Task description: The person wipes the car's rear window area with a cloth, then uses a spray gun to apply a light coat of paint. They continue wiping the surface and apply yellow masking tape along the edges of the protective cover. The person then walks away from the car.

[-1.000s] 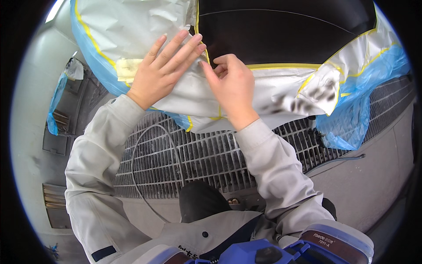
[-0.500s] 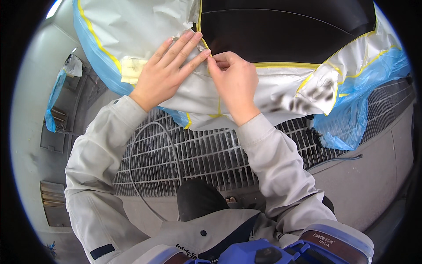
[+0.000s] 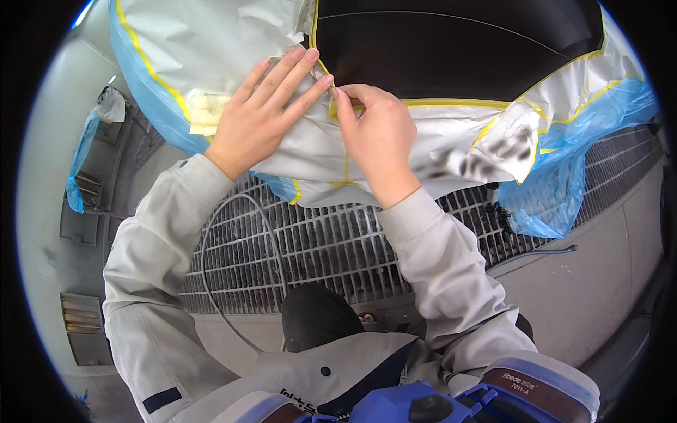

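I see a grey hose (image 3: 202, 259) looping over the floor grating (image 3: 338, 243). A pale wall (image 3: 46, 233) stands left of the grating.

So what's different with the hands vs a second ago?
Right hand: thumb and forefinger were apart, now closed together by the black panel's corner, apparently pinching the yellow tape edge. Nothing visibly let go. Left hand still spread flat on the white sheet; panel still masked.
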Action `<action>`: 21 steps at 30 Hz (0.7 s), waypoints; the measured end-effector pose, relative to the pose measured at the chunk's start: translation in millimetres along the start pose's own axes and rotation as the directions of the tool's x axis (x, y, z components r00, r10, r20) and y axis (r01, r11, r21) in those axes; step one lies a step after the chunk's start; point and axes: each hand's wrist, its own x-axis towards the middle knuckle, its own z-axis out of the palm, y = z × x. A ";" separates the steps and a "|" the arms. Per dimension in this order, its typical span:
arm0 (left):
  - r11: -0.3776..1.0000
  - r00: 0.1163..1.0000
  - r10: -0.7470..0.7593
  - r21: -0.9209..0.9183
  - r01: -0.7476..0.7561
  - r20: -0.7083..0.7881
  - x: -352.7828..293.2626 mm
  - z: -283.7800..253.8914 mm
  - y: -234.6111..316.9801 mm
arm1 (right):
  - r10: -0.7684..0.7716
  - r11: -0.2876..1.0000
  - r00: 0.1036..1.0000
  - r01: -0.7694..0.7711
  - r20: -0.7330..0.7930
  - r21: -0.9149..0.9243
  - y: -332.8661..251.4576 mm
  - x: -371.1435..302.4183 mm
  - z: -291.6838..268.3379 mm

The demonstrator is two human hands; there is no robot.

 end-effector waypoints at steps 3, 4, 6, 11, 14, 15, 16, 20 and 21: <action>1.000 1.000 -0.026 0.011 0.026 -0.004 -0.5 1.3 5.7 | -0.068 0.992 0.995 0.060 -0.066 -0.110 0.1 -5.1 -4.1; 0.999 0.999 -0.037 0.004 0.037 0.006 -0.8 1.5 7.0 | -0.083 0.988 0.994 0.072 -0.074 -0.134 1.6 -7.6 -6.8; 0.999 0.999 -0.041 0.004 0.041 0.003 -1.3 1.4 8.4 | -0.079 0.989 0.995 0.071 -0.055 -0.132 3.1 -11.5 -7.2; 0.999 0.999 -0.039 0.005 0.039 0.011 -0.2 -0.8 7.3 | 0.002 0.998 1.000 -0.002 0.001 -0.061 -0.4 -15.8 3.2; 0.999 0.999 -0.036 -0.002 0.036 0.010 1.1 -3.1 6.0 | 0.089 0.991 0.996 -0.086 0.029 -0.100 -3.8 -13.3 2.5; 0.999 0.999 -0.033 -0.001 0.033 0.012 1.2 -3.9 5.5 | 0.136 0.988 0.988 -0.131 0.067 -0.078 -4.5 -12.1 0.4; 0.999 0.999 -0.036 -0.007 0.037 0.020 1.4 -4.4 5.2 | 0.189 0.981 0.976 -0.183 0.105 -0.062 -4.3 -10.0 -2.9; 0.999 0.999 -0.034 -0.002 0.034 -0.011 -0.5 -4.3 2.9 | 0.288 0.957 0.934 -0.291 0.211 -0.018 -1.3 1.4 -13.2; 1.000 0.999 -0.031 0.006 0.031 -0.016 -1.0 -3.3 2.2 | 0.344 0.936 0.900 -0.352 0.267 -0.019 -0.1 5.0 -14.6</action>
